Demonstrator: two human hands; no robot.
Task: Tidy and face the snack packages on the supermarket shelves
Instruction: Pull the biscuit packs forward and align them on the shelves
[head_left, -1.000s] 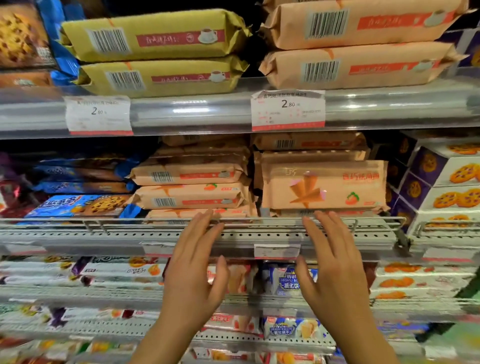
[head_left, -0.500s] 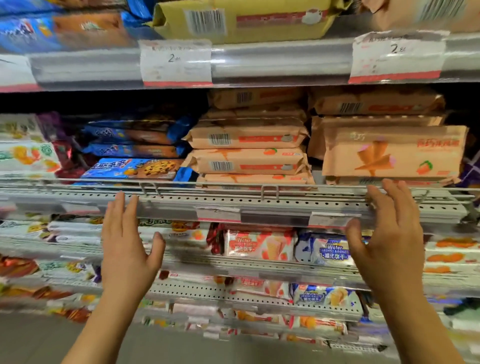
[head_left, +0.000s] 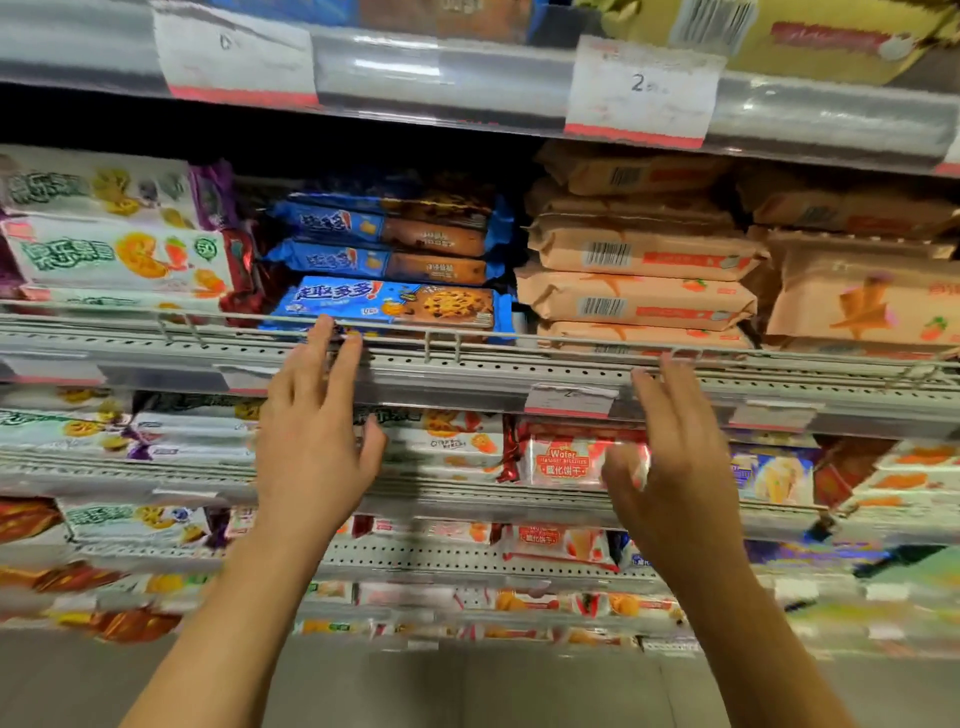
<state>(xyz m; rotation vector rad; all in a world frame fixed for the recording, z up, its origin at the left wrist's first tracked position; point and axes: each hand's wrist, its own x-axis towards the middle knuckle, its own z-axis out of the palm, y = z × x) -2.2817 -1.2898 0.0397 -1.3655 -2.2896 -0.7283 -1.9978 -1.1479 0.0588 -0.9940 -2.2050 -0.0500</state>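
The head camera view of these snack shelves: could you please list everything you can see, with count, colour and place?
blue cookie packs: four visible, blue and brown, stacked mid-shelf, centre.
peach wafer packs: several, peach, stacked right of the blue ones, barcodes facing out.
faced peach pack: one, peach, front showing, far right.
white biscuit packs: at least three, white with fruit print, mid-shelf left.
yellow pack: one, yellow, top shelf right.
price tags: two, white with red strip, top shelf edge.
wire rail: one, grey, along the mid-shelf front.
red wafer pack: one, red and white, shelf below.
lower shelves: mixed packs, blurred.
left hand: open, fingertips at the rail.
right hand: open, below the rail.
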